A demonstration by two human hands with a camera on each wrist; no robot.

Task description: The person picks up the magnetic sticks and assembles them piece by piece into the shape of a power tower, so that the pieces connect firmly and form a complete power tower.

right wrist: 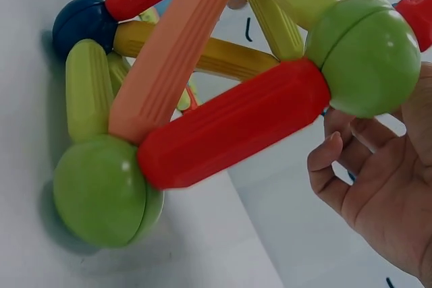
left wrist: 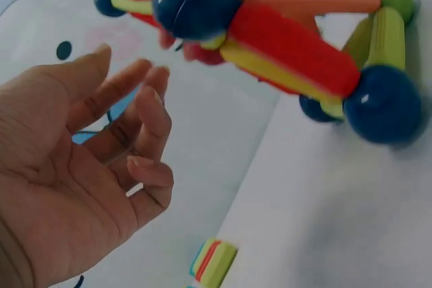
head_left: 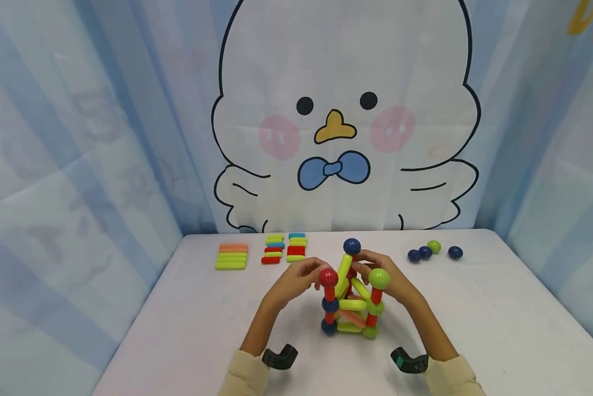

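Observation:
A tower of magnetic sticks and balls (head_left: 352,305) stands on the table between both hands. Red sticks form its uprights, with yellow-green and orange sticks across and aslant. Its tops carry a red ball (head_left: 328,277), a light green ball (head_left: 379,279) and, farthest back, a dark blue ball (head_left: 352,246). My left hand (left wrist: 101,139) hovers beside the red-ball corner, fingers loosely bent and holding nothing. Behind the green-ball corner, my right hand (head_left: 383,273) pinches the red stick (head_left: 354,258) under the blue ball; its fingertips are partly hidden. Its other fingers (right wrist: 331,173) curl loosely.
Orange and yellow-green sticks (head_left: 231,257) lie in a row at the back left. Beside them are two stacks of mixed sticks (head_left: 273,250). Several loose balls (head_left: 426,253), dark blue and green, sit at the back right. A printed curtain (head_left: 341,198) hangs behind the table.

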